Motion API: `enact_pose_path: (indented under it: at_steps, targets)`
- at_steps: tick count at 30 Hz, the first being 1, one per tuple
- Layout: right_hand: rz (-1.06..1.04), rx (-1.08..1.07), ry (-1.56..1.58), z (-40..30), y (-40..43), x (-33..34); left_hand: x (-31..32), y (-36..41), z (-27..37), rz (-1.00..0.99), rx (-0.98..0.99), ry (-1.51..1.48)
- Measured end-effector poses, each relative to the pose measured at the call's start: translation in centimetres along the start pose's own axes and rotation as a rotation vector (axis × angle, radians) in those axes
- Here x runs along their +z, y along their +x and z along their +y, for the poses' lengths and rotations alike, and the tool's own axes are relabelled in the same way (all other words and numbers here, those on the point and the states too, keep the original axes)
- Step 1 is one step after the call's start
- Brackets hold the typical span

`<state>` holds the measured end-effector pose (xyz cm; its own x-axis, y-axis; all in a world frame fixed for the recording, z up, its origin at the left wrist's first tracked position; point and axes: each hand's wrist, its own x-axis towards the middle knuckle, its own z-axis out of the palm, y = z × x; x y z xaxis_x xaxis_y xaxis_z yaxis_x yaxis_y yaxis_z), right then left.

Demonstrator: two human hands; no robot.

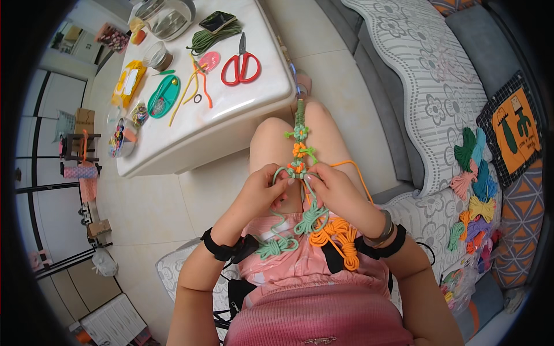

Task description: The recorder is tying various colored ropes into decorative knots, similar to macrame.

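A knotted cord strap [299, 113] with flower-shaped knots runs down between the knees, its far end fastened near the table corner. At its near end, both hands work around an orange and mint-green flower knot [297, 168]. My left hand [269, 187] pinches a mint-green cord on the left side of the knot. On the other side, my right hand [331, 184] grips mint-green cord close against it. Bundled mint-green cord [312, 218] hangs below the right fingers, and another mint-green bundle [277, 247] rests on the lap. Orange cord bundles [339, 238] lie there too.
On the white table [225, 116] are red-handled scissors [241, 68], dark green cord [214, 38], a phone [217, 21], a teal tray [163, 96], a glass kettle [166, 19] and a yellow wipes pack [129, 83]. Colourful yarn bundles [478, 186] lie on the sofa [433, 212] at right.
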<state>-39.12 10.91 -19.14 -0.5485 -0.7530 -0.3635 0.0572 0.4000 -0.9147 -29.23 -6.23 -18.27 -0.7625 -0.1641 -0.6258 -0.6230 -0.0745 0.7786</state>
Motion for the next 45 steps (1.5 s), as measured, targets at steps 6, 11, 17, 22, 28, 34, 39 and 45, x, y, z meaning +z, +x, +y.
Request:
enact_pose_path:
  at_steps: [6, 11, 17, 22, 28, 34, 39, 45]
  targets:
    - [0.116, -0.172, -0.061, 2.5, 0.3, 0.6, 0.3, 0.0, -0.5, -0.010, 0.060, -0.036]
    - [0.160, -0.176, -0.115, 2.2, 0.1, 0.6, 0.6, -0.1, -0.2, 0.048, 0.008, -0.146]
    - [0.096, -0.075, -0.001, 1.6, -0.3, 0.6, 1.4, -0.3, 0.1, -0.056, -0.067, -0.072]
    - [0.106, -0.069, 0.003, 1.9, -0.3, 0.8, 2.7, 0.3, 0.8, -0.020, -0.018, -0.248]
    - [0.120, -0.116, -0.160, 1.2, -1.3, 1.3, 3.6, 0.5, 0.0, 0.101, -0.062, -0.357]
    - [0.077, -0.086, -0.071, 1.2, -1.4, 0.9, 2.9, 0.0, -0.2, 0.102, -0.019, -0.229]
    - [0.205, -0.161, 0.056, 1.7, -0.8, 0.6, 1.2, -0.3, -1.2, -0.002, 0.001, -0.194]
    - [0.095, 0.071, 0.399, 1.0, -1.3, 0.9, 1.9, -0.3, -2.1, 0.011, 0.170, -0.371]
